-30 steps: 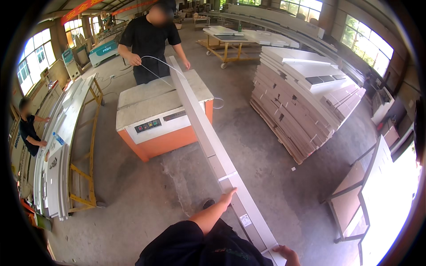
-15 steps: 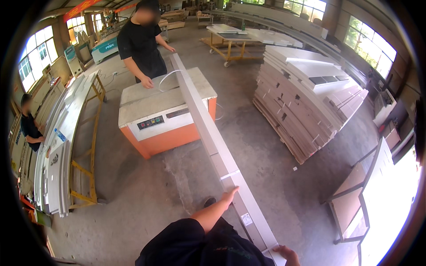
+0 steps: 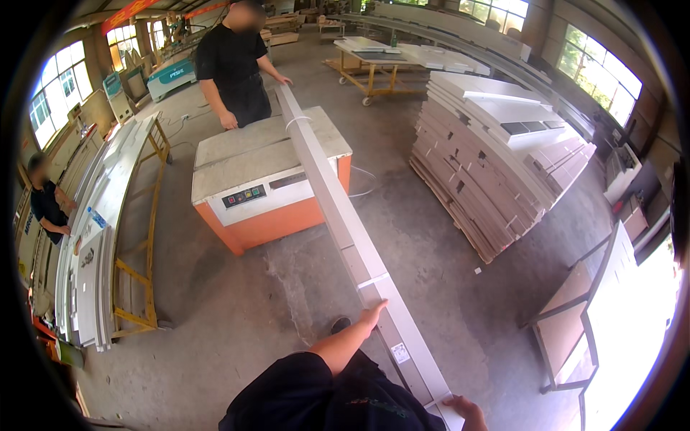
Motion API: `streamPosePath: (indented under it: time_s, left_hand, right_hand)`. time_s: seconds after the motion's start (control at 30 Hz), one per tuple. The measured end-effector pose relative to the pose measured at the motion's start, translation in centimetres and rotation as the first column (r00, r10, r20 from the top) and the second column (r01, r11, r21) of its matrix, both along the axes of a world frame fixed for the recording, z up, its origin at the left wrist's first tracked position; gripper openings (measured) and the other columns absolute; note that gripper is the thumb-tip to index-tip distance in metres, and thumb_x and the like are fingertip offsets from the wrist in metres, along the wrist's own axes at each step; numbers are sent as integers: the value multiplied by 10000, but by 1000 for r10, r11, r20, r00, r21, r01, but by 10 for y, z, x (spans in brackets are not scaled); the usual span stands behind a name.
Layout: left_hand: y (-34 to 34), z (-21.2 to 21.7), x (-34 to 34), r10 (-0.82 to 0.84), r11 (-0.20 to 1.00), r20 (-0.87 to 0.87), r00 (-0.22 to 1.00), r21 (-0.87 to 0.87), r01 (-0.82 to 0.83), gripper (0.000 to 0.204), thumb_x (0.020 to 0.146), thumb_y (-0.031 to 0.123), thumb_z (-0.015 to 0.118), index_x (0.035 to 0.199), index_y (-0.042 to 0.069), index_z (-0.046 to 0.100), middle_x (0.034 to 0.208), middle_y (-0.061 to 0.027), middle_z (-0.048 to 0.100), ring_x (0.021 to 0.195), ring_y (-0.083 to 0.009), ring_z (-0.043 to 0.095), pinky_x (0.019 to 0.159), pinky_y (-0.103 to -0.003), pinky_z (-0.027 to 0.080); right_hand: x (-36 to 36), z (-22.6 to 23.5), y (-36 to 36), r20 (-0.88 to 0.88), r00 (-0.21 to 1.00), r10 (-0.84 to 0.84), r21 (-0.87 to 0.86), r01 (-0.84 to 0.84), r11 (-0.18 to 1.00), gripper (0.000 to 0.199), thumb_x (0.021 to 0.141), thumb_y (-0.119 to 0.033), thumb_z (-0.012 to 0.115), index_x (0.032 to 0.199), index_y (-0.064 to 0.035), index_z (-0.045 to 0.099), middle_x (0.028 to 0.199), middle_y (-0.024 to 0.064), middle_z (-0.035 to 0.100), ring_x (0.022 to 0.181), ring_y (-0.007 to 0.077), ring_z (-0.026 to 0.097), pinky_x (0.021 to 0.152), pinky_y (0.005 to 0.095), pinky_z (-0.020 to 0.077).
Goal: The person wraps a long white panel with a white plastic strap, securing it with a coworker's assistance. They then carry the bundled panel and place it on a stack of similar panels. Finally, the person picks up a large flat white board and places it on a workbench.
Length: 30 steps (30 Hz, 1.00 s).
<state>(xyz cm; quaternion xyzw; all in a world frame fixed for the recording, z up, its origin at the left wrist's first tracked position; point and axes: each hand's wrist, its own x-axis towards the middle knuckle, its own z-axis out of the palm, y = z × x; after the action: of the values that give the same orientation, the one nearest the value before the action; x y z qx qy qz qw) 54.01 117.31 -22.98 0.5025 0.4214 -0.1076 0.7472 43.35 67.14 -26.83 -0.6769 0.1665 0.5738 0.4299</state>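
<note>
A long, pale package (image 3: pixel 336 205) slopes from the wearer's lap, and its far part lies across the right side of an orange-and-white machine (image 3: pixel 280 228). The wearer's left hand (image 3: pixel 373 314) grips the package's left edge just below a white strap (image 3: pixel 373 281); its thumb lies on top, its fingers are bent partway around the side, and I cannot see their tips. The right hand (image 3: pixel 464 411) holds the right edge near the close end, fingers partly curled, the lower part out of my sight. A second white strap (image 3: pixel 297 121) rings the package over the machine. Behind it stands a co-worker (image 3: pixel 233 65), one hand (image 3: pixel 284 80) at the package's far end. Stacked boards (image 3: pixel 467 194) stand to the right, well apart.
</note>
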Motion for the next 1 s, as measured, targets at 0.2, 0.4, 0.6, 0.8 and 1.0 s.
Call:
streamPosePath:
  time_s: [0.2,0.4,0.6,0.8,1.0]
  left_hand:
    - [1,-3,0,-13,1000,4,1000,-16,13,892,726,585,732,1328,-37,519,1308,-170,567,1190,-268,554,951,-421,459]
    - [-2,-21,5,-17,999,10,1000,-29,17,917,706,606,737,1315,-44,521,1282,-168,578,1176,-270,557,918,-433,468]
    - [1,-19,2,-7,999,14,1000,-47,8,937,701,611,740,1314,-58,509,1280,-169,574,1154,-270,568,894,-432,472]
    - [-1,-13,2,3,999,10,1000,-52,-3,964,695,604,751,1326,-73,483,1294,-175,564,1163,-269,563,907,-427,468]
    - [0,-20,3,-6,1000,-25,1000,-27,5,1014,694,617,745,1349,-94,442,1335,-189,531,1212,-277,531,963,-424,444]
  right_hand:
    - [-3,-10,-6,-64,993,-97,115,104,988,551,854,-291,658,1346,-77,531,1231,97,633,1099,263,590,999,393,411]
    - [-2,-14,-13,-20,997,-79,49,80,996,565,834,-307,667,1331,-64,550,1236,97,630,1105,255,587,1007,389,405]
    - [1,79,46,40,999,28,-62,-26,998,573,829,-331,668,1328,-70,561,1250,89,623,1143,240,557,1016,377,391]
    - [3,124,72,56,995,82,-120,-75,990,604,837,-366,672,1358,-91,539,1281,88,605,1177,241,536,1037,392,373]
    - [1,127,71,38,999,20,-25,-19,1000,642,832,-373,686,1375,-77,513,1303,91,589,1208,256,509,1058,400,349]
